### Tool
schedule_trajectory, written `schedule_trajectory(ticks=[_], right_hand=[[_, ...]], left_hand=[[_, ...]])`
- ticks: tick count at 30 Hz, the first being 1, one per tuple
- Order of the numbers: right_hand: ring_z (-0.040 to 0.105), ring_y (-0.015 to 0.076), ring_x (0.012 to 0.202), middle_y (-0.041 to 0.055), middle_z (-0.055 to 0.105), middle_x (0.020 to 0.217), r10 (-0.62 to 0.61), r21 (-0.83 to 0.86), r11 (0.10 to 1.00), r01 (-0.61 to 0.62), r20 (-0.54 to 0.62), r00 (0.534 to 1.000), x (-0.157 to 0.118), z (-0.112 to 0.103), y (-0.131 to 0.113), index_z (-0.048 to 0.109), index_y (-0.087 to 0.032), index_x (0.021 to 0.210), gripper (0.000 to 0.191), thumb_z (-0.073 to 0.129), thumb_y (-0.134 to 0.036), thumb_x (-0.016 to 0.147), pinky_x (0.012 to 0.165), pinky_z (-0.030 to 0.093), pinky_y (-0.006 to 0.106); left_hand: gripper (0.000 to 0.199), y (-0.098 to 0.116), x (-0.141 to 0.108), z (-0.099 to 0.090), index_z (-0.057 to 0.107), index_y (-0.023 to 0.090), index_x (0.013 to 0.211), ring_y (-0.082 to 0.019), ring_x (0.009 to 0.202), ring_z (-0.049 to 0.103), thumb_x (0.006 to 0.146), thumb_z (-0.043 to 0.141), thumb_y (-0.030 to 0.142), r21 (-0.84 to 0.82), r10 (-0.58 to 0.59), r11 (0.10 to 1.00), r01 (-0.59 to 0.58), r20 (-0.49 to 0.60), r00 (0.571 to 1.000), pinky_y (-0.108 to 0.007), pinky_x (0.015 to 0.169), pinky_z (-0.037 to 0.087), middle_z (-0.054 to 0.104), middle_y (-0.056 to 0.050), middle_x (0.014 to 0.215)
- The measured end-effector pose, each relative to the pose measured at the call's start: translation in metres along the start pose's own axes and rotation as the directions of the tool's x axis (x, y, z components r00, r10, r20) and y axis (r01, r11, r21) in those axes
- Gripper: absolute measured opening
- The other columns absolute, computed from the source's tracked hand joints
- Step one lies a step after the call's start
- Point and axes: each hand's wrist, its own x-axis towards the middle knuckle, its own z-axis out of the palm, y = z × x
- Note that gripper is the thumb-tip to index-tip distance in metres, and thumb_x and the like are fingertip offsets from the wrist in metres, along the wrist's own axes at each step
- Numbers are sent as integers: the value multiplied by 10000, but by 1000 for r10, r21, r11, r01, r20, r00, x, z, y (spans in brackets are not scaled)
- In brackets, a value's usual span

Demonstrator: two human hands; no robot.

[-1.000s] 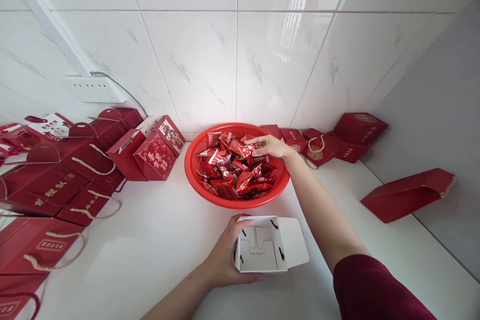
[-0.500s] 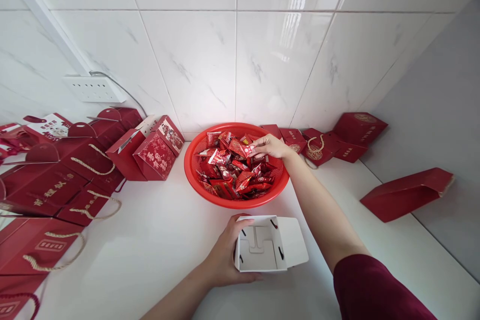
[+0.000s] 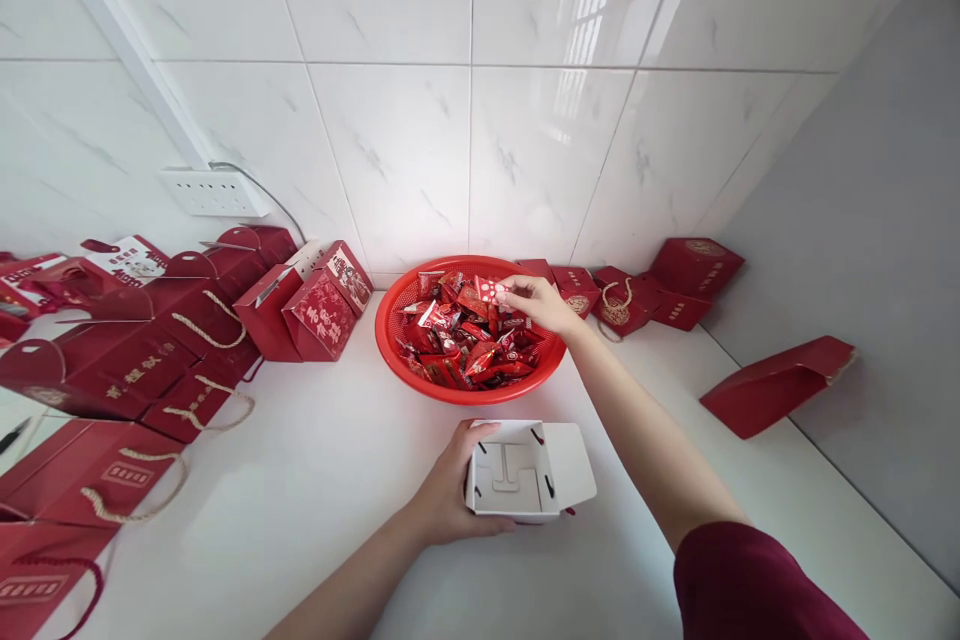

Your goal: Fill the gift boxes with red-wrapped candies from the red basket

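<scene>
My left hand (image 3: 455, 485) grips the left side of an open gift box (image 3: 517, 475), thumb and fingers on opposite walls. The box's white inside faces up, with dark slits near the corners, and its flap (image 3: 568, 465) leans out to the right. Over the red plastic basket (image 3: 397, 370), my right hand (image 3: 534, 300) pinches a small red candy packet (image 3: 491, 291) with white spots. Many shiny red wrapped candies (image 3: 450, 345) fill the basket beneath it.
Red gift boxes with rope handles (image 3: 150, 480) crowd the left side. Smaller red boxes (image 3: 634, 300) line the wall at the right, and one red box (image 3: 776, 385) lies near the grey panel. A socket strip (image 3: 215, 192) sits on the tiled wall.
My right hand has lifted the candy packet slightly off the pile, so its spotted face shows more. The view has tilted a little; my left hand keeps holding the box.
</scene>
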Motion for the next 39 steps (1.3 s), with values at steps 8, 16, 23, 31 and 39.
schedule_trajectory(ticks=[8,16,23,31,39], right_hand=[[631,209,857,67,703,984,-71,-166,982,94,138,988,-115,27,-72,716,-232,997,299,708,-491,848,786,508,330],[655,203,786,33,740,939,87,-506,861,53,249,965,-166,50,-73,664,-324,1238,323,602,-398,930,738,488,315],[674,198,773,39,747,902,75,-507,860,54,231,970,-176,57,-75,706,-271,1125,246,601,-336,913,743,503,309],[662,205,938,67,732,1052,-20,-601,793,101,140,990,-141,31,-75,716,-220,1016,262,473,-311,981,834,476,300],[634,183,670,46,697,672,317,-751,660,9,290,903,-63,29,-45,696,-176,621,358,555,-286,930,661,453,277]], left_hand=[[1116,6,0,0,276,271,1510,-384,1349,439,599,904,418,48,-30,998,32,-41,999,-546,1101,380,402,-170,1446],[1099,28,-8,-8,293,276,1513,-385,1401,375,610,909,392,213,-60,975,65,-32,998,-540,1122,361,359,-168,1517],[1115,56,-22,-18,218,305,1564,-410,1445,293,665,848,503,478,-112,873,99,0,994,-557,1152,317,301,-154,1565],[400,115,-2,-49,570,252,1303,-261,1241,550,941,559,422,647,50,752,123,-243,969,-421,1077,433,602,-85,1318],[351,111,105,-74,714,218,880,-196,813,666,834,624,554,778,-181,567,271,-203,962,-284,706,504,731,-30,906]])
